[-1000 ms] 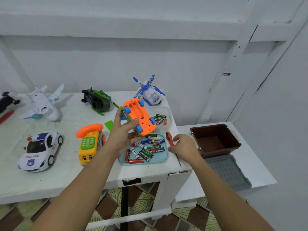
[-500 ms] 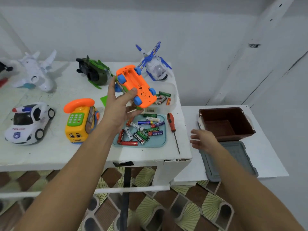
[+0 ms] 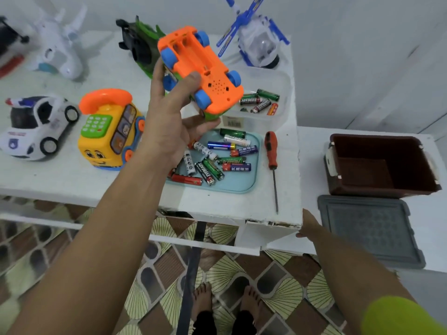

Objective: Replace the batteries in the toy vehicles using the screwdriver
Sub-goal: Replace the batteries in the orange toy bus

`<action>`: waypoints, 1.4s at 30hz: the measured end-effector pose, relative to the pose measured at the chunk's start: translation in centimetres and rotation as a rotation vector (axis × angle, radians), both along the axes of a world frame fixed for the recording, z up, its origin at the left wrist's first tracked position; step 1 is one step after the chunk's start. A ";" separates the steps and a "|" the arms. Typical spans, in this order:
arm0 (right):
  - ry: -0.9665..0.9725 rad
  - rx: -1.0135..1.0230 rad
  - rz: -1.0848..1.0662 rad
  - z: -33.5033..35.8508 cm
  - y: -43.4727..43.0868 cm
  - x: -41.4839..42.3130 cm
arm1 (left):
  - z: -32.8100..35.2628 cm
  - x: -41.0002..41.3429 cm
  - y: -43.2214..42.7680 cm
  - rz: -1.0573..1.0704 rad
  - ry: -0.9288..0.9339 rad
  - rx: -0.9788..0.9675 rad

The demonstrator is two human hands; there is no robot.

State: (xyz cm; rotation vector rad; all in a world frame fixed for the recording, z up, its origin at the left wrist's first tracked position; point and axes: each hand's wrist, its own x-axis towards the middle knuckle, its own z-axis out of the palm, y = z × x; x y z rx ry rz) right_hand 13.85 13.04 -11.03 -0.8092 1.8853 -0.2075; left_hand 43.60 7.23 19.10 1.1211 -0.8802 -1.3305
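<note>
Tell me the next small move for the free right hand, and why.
Probably bring the right hand up to the blue tray and pick one battery: the left hand holds the orange car belly-up, its battery bay open and seemingly empty.

A dark brown plastic box [image 3: 377, 139] stands open at the right of the frame on a low white table [image 3: 312, 180]. Its grey lid [image 3: 367, 228] lies flat just in front of it, towards the lower right. Left of them stands a taller white table [image 3: 72, 182], the paint chipped along its front right corner. Below, the floor [image 3: 278, 286] has brown and cream fan-patterned tiles. A white wall [image 3: 362, 56] fills the upper right.
</note>
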 end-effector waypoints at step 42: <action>-0.562 -0.879 -0.068 34.0 -9.2 6.2 | 5.6 2.2 0.9 -0.060 0.176 0.080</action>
